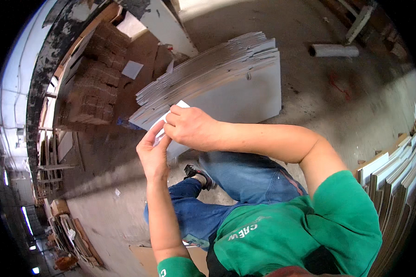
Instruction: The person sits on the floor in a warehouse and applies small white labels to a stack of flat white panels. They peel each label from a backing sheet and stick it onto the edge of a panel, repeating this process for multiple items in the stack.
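Note:
Both hands meet in front of me over a small white piece of paper or thin card (pixel 182 104) that looks folded. My left hand (pixel 152 154) pinches its lower end between thumb and fingers. Closed around its upper part, my right hand (pixel 192 127) hides much of it. Just beyond and below the hands lies a stack of large, flat white-faced boards (pixel 249 99), its layered edges fanned out unevenly at the far side.
Brown corrugated cardboard stacks (pixel 94 87) stand at the far left. A pale roll (pixel 333 50) lies on the floor at the far right. More upright panels (pixel 388 171) lean at my right. Scrap boards (pixel 74 235) lie at the near left.

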The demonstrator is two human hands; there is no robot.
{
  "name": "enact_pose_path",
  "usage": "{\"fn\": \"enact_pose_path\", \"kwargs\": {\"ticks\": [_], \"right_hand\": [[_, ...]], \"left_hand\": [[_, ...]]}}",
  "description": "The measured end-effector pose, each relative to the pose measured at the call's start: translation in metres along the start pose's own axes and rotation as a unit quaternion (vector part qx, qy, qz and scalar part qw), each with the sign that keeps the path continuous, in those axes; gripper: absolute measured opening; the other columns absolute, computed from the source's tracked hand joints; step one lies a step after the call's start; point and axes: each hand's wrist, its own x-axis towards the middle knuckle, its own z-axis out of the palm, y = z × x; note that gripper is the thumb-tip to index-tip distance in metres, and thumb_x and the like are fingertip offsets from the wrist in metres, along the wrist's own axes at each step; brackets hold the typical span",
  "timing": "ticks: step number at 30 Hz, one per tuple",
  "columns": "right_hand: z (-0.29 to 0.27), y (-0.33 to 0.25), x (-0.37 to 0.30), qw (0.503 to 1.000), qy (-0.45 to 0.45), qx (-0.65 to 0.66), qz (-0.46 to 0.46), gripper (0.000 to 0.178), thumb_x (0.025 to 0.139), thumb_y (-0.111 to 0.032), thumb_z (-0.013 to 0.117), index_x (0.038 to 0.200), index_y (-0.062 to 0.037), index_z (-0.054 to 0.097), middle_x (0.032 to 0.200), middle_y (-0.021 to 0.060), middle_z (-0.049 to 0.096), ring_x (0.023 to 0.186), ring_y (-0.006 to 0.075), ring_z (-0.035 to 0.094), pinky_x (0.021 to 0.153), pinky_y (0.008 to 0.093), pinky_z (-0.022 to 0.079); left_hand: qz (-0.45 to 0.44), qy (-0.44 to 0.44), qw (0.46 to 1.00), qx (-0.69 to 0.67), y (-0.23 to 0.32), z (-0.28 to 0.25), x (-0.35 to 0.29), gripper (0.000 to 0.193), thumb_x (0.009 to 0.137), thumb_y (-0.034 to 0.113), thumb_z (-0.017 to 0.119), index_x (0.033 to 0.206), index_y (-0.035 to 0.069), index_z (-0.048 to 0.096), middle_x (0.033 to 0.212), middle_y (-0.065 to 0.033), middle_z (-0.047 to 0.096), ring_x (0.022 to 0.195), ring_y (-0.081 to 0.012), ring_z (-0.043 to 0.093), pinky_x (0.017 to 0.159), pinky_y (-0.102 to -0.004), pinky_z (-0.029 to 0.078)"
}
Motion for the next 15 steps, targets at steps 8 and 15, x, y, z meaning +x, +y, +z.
{"fn": "enact_pose_path", "kwargs": {"ticks": [8,15], "right_hand": [[0.005,0.008,-0.003,0.998,0.025,0.039,0.037,0.012,0.065,-0.011,0.056,0.075,-0.0034,0.055,0.075,0.0071,0.053,0.077,0.0225,0.053,0.061,0.031,0.048],[0.003,0.007,-0.011,0.999,0.031,0.02,0.028,0.011,0.066,-0.01,0.055,0.075,-0.005,0.052,0.073,0.0066,0.049,0.075,0.022,0.053,0.06,0.0309,0.047]], "left_hand": [[0.009,-0.025,1.0,0.002,0.001,0.001,0.007,0.035,0.071,-0.005,0.062,0.106,-0.004,0.059,0.096,-0.0079,0.062,0.085,-0.0116,0.057,0.076,-0.0235,0.044],[-0.058,-0.03,0.997,-0.049,-0.004,0.002,0.014,0.035,0.07,-0.002,0.06,0.105,-0.005,0.059,0.094,-0.0087,0.061,0.081,-0.0125,0.056,0.074,-0.0226,0.043]]}}
